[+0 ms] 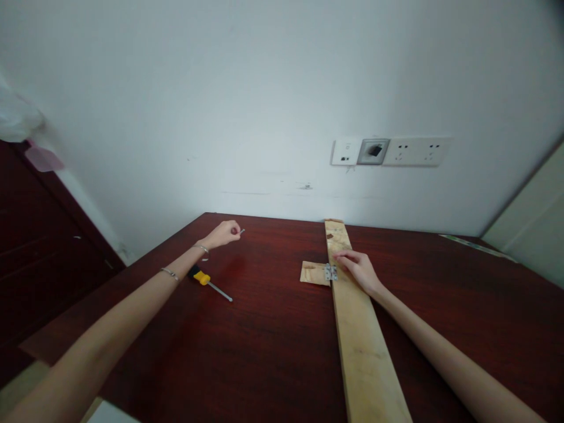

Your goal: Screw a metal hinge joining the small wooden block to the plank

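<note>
My left hand [223, 234] is raised over the far left of the table, its fingers closed on a small thin metal piece that looks like a screw [242, 231]. Below that wrist lies a screwdriver [203, 278] with a yellow and black handle, its shaft pointing right. A long wooden plank [368, 346] runs from the wall toward me. A metal hinge [330, 272] joins its left edge to a small wood block [314, 273]. Just beyond the hinge, my right hand [359, 268] rests at the plank, fingertips pinched together; whatever they hold is too small to make out.
The dark red table [247, 352] meets a white wall, which carries a row of sockets [416, 151] with a black plug [375, 150]. A flat strip [478, 248] lies at the back right. A white object [110, 413] shows at the bottom left.
</note>
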{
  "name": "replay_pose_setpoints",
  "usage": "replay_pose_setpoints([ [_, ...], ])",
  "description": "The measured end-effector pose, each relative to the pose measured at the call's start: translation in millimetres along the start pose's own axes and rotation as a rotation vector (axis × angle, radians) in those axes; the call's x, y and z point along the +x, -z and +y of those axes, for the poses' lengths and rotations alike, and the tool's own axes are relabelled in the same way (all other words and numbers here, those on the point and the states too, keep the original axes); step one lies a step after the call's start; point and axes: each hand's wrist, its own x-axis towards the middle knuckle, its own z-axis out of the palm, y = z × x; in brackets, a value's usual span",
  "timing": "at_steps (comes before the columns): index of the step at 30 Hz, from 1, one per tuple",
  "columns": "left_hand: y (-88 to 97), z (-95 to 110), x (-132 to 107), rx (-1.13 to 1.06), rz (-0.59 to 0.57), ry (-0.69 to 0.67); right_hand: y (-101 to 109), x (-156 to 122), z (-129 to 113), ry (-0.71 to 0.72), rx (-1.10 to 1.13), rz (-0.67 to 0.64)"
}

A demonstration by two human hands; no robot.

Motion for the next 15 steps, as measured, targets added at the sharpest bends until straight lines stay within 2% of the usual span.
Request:
replay_pose_setpoints([
  [4,-28.6,68,26,-0.158,0.088,-0.125,0,1,0,-0.002,0.021,0.019],
  [6,-44.2,103,33,-0.232,0.113,-0.187,0,1,-3,-0.003,0.035,0.02],
  [9,-66.2,150,36,-0.486,0.157,-0.347,-1,1,-9,0.002,0.054,0.008],
  [12,-83.5,184,35,-0.616,0.124,-0.418,1,2,-17,0.03,0.06,-0.008],
  [15,-94.8,203,32,-0.705,0.085,-0.451,4,4,-23,0.071,0.056,-0.034],
])
